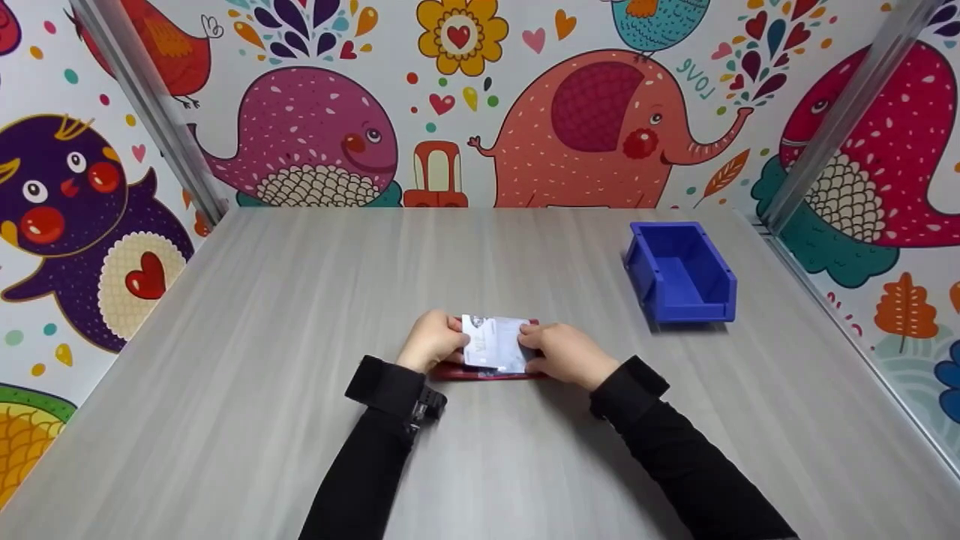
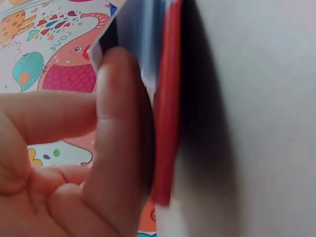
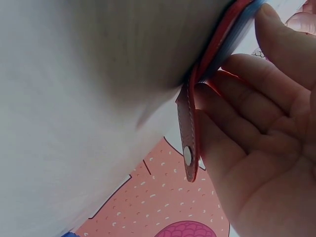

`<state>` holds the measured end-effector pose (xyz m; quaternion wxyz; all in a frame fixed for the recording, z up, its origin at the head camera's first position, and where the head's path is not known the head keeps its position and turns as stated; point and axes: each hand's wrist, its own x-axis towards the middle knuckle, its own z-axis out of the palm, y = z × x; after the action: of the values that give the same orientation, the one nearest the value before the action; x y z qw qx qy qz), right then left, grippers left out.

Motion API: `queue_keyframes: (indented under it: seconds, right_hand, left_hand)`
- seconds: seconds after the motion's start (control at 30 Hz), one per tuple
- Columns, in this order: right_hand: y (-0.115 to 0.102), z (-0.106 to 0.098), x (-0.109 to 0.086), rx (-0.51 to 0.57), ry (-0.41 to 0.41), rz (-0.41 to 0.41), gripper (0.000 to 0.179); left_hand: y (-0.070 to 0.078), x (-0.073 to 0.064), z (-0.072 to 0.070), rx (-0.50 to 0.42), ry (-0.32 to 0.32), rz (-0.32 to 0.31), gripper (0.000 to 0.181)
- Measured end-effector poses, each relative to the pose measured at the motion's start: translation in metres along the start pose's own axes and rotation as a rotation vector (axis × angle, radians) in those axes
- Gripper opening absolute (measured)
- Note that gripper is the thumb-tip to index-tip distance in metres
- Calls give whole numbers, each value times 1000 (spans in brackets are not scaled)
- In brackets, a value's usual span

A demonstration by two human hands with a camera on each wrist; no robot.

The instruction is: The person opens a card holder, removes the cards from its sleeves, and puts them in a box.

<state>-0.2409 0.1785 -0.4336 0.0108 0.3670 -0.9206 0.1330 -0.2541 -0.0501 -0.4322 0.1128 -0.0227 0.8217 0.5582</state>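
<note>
A red card holder point(image 1: 491, 377) with clear plastic sleeves lies spread on the table between the hands. My left hand point(image 1: 435, 341) pinches a white printed card point(image 1: 480, 337) at its left edge, thumb on top. The card overlaps a clear sleeve point(image 1: 512, 366) of the holder. On the other side, my right hand point(image 1: 566, 352) pinches the sleeve's right edge between thumb and fingers. The holder's red cover point(image 2: 167, 108) runs close beside the left thumb in the left wrist view. A red strap with a metal snap point(image 3: 187, 155) sticks out beside the right fingers in the right wrist view.
A blue plastic bin point(image 1: 681, 277) stands at the back right of the grey wood-grain table point(image 1: 300, 300). Metal posts point(image 1: 840, 127) and panels printed with cartoon animals point(image 1: 585, 135) border the table at the back and sides.
</note>
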Motion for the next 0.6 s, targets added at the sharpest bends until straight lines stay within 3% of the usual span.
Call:
queue_keyframes:
  seconds: [0.4,0.6]
  right_hand:
    - [1,1,0,-9,10,-27,38]
    - [2,-1,-1,19,13,-36,34]
  left_hand:
    - [8,-4,-20,-9,29,5,14]
    - [15,-7,-22,-6,32,51,11]
